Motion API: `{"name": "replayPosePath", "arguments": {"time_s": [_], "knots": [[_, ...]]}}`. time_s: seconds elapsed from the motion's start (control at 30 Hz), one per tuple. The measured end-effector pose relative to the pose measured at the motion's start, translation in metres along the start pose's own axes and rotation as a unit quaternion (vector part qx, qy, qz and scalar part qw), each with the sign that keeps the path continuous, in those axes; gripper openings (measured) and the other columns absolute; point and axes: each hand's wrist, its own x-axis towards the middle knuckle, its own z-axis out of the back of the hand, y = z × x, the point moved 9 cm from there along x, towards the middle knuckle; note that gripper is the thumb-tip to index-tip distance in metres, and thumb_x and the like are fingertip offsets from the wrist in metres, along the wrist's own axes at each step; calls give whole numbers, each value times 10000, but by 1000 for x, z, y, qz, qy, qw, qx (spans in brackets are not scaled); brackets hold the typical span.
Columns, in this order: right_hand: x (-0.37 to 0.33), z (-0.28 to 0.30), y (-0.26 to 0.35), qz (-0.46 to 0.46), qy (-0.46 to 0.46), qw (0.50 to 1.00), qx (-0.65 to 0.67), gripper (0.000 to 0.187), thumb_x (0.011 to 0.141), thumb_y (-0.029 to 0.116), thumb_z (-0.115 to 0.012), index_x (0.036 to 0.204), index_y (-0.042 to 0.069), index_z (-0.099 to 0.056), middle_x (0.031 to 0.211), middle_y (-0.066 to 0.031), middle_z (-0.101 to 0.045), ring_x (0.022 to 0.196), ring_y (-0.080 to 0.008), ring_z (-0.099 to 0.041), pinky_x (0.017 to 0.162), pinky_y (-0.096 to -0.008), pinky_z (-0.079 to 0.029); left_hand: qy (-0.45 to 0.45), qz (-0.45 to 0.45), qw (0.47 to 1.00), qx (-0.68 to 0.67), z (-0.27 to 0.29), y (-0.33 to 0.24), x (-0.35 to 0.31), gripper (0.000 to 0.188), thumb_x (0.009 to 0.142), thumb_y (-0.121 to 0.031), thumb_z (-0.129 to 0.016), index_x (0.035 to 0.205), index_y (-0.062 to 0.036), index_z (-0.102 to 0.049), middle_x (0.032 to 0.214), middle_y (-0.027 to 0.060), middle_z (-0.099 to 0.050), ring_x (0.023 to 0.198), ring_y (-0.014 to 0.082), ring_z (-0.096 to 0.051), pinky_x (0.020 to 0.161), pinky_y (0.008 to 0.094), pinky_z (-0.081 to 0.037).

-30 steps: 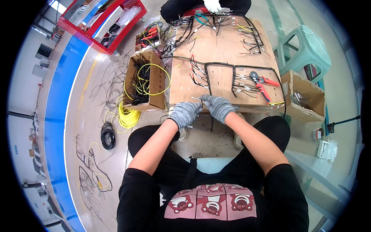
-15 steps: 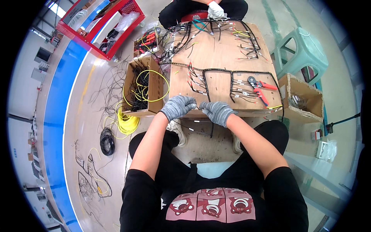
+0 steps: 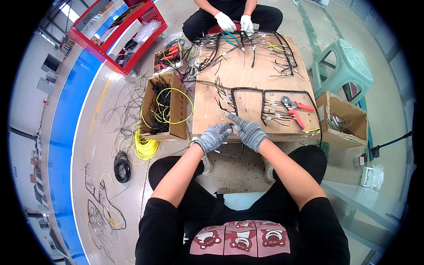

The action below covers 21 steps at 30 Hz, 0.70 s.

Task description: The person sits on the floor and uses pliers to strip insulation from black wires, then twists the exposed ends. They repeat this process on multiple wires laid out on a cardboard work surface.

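Observation:
At the near edge of the wooden work board, my left hand (image 3: 215, 137) and my right hand (image 3: 249, 133), both in grey knit gloves, meet fingertip to fingertip. A dark bit of wire shows between them, mostly covered by the gloves. Thin black wires (image 3: 229, 154) with a white tag hang below the board's edge under my hands. My right forefinger reaches forward over the board. Just beyond lies a black wire harness (image 3: 249, 88) with branches ending in red tips and white tags. Right of it rests a crimping tool (image 3: 295, 110) with red handles.
Opposite, a person's white-gloved hands (image 3: 226, 21) work on wires beside teal-handled pliers (image 3: 230, 38). Left stand a carton of black wires (image 3: 177, 108) and a yellow wire coil (image 3: 146, 148). Right are another carton (image 3: 346, 137) and a green stool (image 3: 351, 62). A red cart (image 3: 128, 66) stands far left.
My hands have come closer together and slightly lower, and my right forefinger now stretches forward. The other person has leaned in, with both white-gloved hands now showing at the far edge.

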Motion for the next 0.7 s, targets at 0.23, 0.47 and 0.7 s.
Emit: {"name": "replayPosePath", "arguments": {"time_s": [0.23, 0.47, 0.7], "knots": [[3, -17, -5, 9, 7, 994, -105, 361, 808, 43, -481, 1160, 119, -513, 968, -164, -642, 855, -330, -635, 712, -426, -505, 56, -21, 941, 333, -2, -59, -15, 274, 906, -311, -443, 1025, -85, -542, 723, 155, -623, 688, 347, -606, 626, 461, -465], [1, -25, 1, 31, 42, 988, -147, 273, 843, 104, -483, 1110, 106, -537, 913, -172, -643, 810, -352, -628, 688, -434, -501, 4, -72, 921, 382, 49, -89, -14, 245, 901, -298, -471, 931, -93, -602, 796, 120, -640, 753, 319, -612, 659, 419, -478], [4, -2, -12, 142, -114, 980, 75, 253, 899, 210, -452, 1118, 122, -544, 820, -188, -634, 761, -375, -610, 684, -435, -484, 49, 3, 998, -37, 39, -19, 11, 261, 904, -248, -531, 1005, -18, -604, 807, 93, -603, 701, 209, -539, 703, 298, -453]]}}
